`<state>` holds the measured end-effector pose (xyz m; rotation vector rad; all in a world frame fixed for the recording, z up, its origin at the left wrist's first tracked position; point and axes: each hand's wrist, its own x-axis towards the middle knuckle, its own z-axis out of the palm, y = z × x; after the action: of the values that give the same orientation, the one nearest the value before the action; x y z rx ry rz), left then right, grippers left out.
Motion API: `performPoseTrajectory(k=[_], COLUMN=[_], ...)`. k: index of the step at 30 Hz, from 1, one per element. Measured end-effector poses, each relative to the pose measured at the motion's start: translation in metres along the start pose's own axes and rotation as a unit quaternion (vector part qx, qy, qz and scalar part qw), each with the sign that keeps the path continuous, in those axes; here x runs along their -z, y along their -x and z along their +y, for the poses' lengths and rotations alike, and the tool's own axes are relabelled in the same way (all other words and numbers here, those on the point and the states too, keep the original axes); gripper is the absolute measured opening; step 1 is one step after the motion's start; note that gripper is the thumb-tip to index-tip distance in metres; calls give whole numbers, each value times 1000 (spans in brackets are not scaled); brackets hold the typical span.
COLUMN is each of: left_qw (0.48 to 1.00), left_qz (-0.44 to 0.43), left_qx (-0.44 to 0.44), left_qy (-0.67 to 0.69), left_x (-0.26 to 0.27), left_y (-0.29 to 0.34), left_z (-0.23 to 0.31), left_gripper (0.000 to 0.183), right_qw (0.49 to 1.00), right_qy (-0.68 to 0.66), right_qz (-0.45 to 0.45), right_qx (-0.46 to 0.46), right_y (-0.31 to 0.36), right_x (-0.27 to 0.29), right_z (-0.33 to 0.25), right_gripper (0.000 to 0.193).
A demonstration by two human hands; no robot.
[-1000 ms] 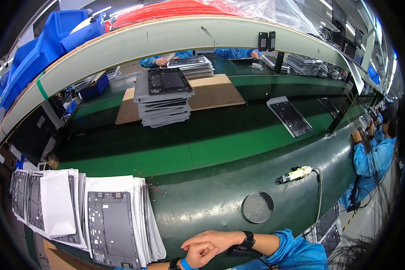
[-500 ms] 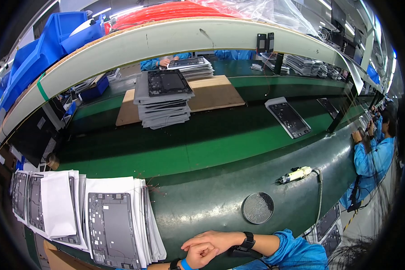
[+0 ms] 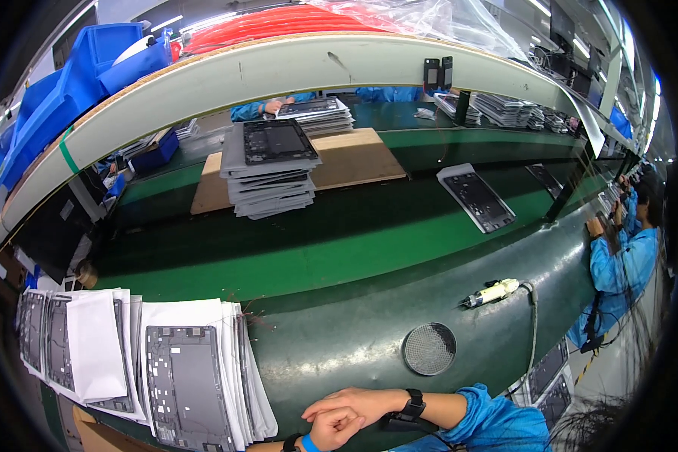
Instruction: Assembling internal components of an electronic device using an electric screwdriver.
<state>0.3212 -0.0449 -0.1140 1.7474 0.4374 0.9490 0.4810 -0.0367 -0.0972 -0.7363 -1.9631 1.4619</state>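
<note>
My right hand (image 3: 354, 401) reaches in from the right, fingers stretched out to the left, and rests against the far side of my left hand (image 3: 336, 430). The left hand comes from the lower edge with its fingers curled in; no object shows in it. Both hands are at the near edge of the bench (image 3: 339, 331). To their left stands a stack of white sheets with a dark tablet housing (image 3: 184, 384) facing out. A round mesh-topped dish (image 3: 429, 349) lies beyond my right hand, and a yellow electric screwdriver (image 3: 491, 292) rests farther off.
More housings between white sheets (image 3: 98, 346) lean at the far left. Across the green belt (image 3: 339, 264), a stack of grey sleeves (image 3: 271, 181) stands on a wooden board (image 3: 365, 162). One housing (image 3: 476, 197) lies on the right. A shelf beam (image 3: 279, 68) crosses above; a co-worker (image 3: 625, 260) sits right.
The view has shifted very slightly. My hands keep the same pose against each other, and the things on the bench have not moved.
</note>
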Motion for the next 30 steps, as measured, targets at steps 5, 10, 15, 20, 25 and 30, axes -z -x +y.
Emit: performPoseTrajectory(k=[5,10,15,20,25,30], left_qw=[998,999,991,996,994,996], left_qz=[-32,-3,-71,15,-20,-15], left_qx=[52,35,109,80,100,82], left_qy=[21,35,17,31,32,19], left_x=[4,-1,6,-3,2,0], left_y=[2,0,-2,3,4,-3], left_z=[2,7,5,1,-2,11], left_gripper=[16,15,15,17,15,14], right_qw=[1000,1000,1000,1000,1000,1000], right_qy=[-7,11,-19,-27,-15,-8], right_qz=[-7,-7,9,7,4,-7], right_qx=[-16,-9,-6,-13,-4,4], right_y=[2,0,-2,-3,-2,-1], right_x=[-3,2,5,4,3,5], right_z=[14,4,-10,-12,-10,-6], right_gripper=[66,67,69,67,67,67])
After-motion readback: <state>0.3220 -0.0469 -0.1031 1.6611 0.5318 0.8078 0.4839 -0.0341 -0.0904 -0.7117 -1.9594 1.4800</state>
